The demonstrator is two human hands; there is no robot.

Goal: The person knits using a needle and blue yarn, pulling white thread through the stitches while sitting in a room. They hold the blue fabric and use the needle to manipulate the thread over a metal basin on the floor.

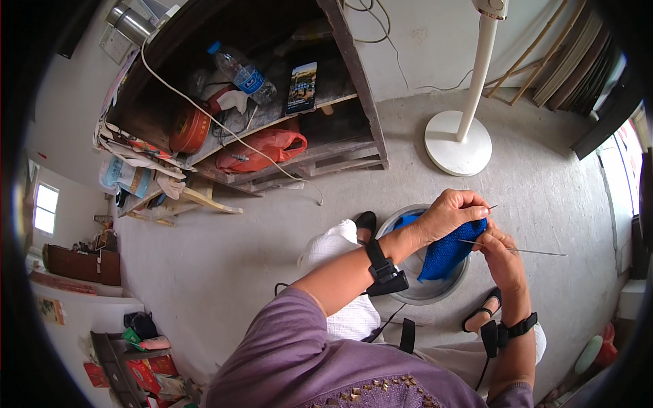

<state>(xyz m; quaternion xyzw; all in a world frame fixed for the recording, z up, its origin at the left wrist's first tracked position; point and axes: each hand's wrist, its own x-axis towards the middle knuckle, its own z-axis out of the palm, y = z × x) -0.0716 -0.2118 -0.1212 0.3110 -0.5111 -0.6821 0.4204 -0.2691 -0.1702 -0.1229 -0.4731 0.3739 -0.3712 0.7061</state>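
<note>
My left hand [455, 214] pinches the upper edge of a blue knitted piece [448, 253], and a thin needle tip [493, 207] sticks out beyond its fingers. Close below it, my right hand [500, 251] grips a long metal knitting needle [543, 252]. That needle crosses the upper part of the knitting, and its far end points right. The knitted piece hangs down over a round metal basin [427, 301] on the floor between my feet. More blue material [405, 220] shows in the basin, partly hidden by my left forearm.
A white stand with a round base [458, 145] rises from the concrete floor ahead. Ahead left, a wooden cabinet [357, 76] holds a plastic bottle [250, 79], a smartphone [302, 87], a red round tin [190, 130] and a red plastic bag [260, 150]. A white cable [229, 131] dangles across it.
</note>
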